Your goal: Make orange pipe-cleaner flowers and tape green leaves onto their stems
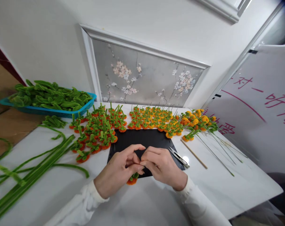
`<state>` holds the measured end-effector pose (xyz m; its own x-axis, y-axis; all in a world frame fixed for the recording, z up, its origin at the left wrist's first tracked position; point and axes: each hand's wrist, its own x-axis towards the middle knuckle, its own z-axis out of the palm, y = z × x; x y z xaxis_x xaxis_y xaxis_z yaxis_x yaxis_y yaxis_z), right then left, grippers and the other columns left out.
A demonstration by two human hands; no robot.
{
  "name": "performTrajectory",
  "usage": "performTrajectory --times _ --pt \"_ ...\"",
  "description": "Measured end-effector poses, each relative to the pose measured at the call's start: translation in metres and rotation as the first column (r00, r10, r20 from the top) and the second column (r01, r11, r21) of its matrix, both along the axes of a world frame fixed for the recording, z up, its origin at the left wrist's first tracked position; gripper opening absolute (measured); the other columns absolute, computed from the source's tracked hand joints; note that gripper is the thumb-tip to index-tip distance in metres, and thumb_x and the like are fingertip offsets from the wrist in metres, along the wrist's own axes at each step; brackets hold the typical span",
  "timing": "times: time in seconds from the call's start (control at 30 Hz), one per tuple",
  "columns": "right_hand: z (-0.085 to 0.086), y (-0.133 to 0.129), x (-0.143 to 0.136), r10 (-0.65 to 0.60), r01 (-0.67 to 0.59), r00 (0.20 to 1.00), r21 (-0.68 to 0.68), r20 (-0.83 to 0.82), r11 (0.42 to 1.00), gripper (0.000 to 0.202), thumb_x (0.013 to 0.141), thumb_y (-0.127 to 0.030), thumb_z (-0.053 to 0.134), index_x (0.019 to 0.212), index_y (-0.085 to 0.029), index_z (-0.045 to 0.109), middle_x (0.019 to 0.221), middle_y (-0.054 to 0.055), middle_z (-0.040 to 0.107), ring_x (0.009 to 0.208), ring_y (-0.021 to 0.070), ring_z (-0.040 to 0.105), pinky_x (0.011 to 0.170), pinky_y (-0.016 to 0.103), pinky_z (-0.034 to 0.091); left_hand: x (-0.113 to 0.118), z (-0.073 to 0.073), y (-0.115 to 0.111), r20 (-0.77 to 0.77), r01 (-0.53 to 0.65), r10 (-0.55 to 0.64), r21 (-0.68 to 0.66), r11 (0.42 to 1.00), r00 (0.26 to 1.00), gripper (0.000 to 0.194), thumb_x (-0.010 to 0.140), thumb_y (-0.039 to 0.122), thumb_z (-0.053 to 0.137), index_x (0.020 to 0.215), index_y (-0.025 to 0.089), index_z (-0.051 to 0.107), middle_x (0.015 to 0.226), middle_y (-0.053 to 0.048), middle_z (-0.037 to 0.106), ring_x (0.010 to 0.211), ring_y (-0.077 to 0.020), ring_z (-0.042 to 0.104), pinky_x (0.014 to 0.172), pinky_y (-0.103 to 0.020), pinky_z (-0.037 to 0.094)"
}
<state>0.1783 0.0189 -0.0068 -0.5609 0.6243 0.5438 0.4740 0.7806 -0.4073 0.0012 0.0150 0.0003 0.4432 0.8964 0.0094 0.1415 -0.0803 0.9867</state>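
L hand [117, 171] + R hand [164, 166] are tog. over the near edge of the black mat [142, 138], mid-tbl, fingertips meeting. R thumb & finger pinched closed; can't tell if anything thin's between. L fingers curled, thumb right above 1 orange flower head [132, 181] w/ green bits, at the mat's near edge; can't tell if L is gripping it, fingers hide too much. Progress, judging by the layout: well along, not done. Orange heads [106, 144] w/ thick green stubs up crowd the tbl [227, 188] left of the mat; yellow-orange heads [151, 117] w/ thin stalks up run btwn the mat's far edge & the tbl's far edge. Bunch of yellow flowers [199, 119] nr the tbl's far right corner, w/ long thin stems [215, 155] beside it pointing to the right edge, looks furthest on. Apparently left: loose leaves [50, 97] heaped in the blue basket [81, 112] at the far left corner, sm. pile of green pcs [53, 121] just in front, long green strips [31, 171] across the left edge. Metal snips [178, 157] lie over the mat's right edge, unused; wooden stick [194, 153] just right of them.
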Motion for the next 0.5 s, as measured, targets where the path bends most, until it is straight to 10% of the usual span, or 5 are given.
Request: performTrajectory --times 0.33,0.5 --pt "0.004 0.001 0.004 0.042 -0.041 0.999 -0.098 0.01 0.994 0.027 0.094 -0.025 0.041 0.074 -0.018 0.058 0.072 0.001 0.059 0.066 0.0107 0.053 0.061 0.021 0.039 0.001 0.002 0.001 0.075 0.031 -0.022 -0.128 0.991 0.997 0.041 0.072 0.02 0.067 0.108 0.021 0.049 0.062 0.006 0.064 0.063 -0.0154 0.067 0.066 -0.029 0.052" --pt "0.013 0.013 0.025 -0.234 0.222 0.964 -0.106 -0.123 0.969 0.025 0.095 -0.026 0.038 0.089 -0.02 0.062 0.089 0.004 0.065 0.083 0.0144 0.059 0.076 0.025 0.042 0.0 0.002 0.006 0.047 -0.017 0.022 -0.108 0.994 0.999 0.037 0.072 0.021 0.067 0.105 0.019 0.05 0.061 0.004 0.067 0.063 -0.0164 0.067 0.064 -0.029 0.051"
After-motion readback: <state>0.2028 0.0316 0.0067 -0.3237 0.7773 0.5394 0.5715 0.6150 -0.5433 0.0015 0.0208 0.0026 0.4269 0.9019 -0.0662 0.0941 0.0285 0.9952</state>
